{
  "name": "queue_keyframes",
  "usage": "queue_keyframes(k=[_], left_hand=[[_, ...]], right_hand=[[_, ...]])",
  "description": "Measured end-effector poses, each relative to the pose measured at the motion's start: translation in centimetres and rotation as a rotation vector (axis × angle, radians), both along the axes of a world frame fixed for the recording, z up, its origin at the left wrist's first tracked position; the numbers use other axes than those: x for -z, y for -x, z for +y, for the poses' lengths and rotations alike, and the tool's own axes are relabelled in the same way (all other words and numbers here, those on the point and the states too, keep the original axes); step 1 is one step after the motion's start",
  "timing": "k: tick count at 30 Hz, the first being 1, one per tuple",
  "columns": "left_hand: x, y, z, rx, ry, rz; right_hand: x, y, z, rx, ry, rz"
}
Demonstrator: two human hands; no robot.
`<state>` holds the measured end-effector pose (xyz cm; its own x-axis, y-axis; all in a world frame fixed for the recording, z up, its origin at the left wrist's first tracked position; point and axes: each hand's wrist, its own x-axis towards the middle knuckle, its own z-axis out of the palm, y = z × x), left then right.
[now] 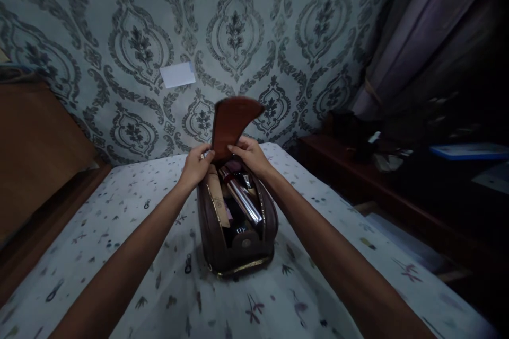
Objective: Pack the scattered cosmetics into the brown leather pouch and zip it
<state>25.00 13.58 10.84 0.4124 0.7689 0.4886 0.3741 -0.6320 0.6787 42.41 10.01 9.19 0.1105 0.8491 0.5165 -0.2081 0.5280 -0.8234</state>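
A dark brown zippered bag (240, 257) rests on a white patterned cloth, its top unzipped. Its flap (233, 124), with a reddish-brown inner side, stands up at the far end. Inside lie a shiny silver tube (246, 204), a tan flat packet (217, 196) and several dark items. My left hand (195, 166) pinches the bag's far left edge beside the flap's base. On the other side, my right hand (251, 156) is closed at the flap's lower right edge, thumb against its inner face.
Patterned wallpaper with a white plate (177, 74) rises behind the cloth-covered surface (159, 275). A brown panel (35, 148) stands at left. At right are a dark red wooden ledge (338, 161), a purple curtain (421, 37) and a blue-edged flat object (469, 151).
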Motion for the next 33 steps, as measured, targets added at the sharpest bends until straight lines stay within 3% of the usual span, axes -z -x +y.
queue_keyframes(k=[15,26,33], left_hand=[[1.2,0.3,-2.4,-0.008,0.179,-0.194],[1.7,0.9,-4.0,-0.009,0.147,-0.238],[2.1,1.4,-4.8,0.036,0.139,-0.252]], right_hand=[[0.4,-0.1,-2.4,0.037,0.017,-0.215],[1.0,-0.3,-3.7,0.049,0.041,-0.267],[0.8,-0.7,-4.1,0.086,-0.004,-0.468]])
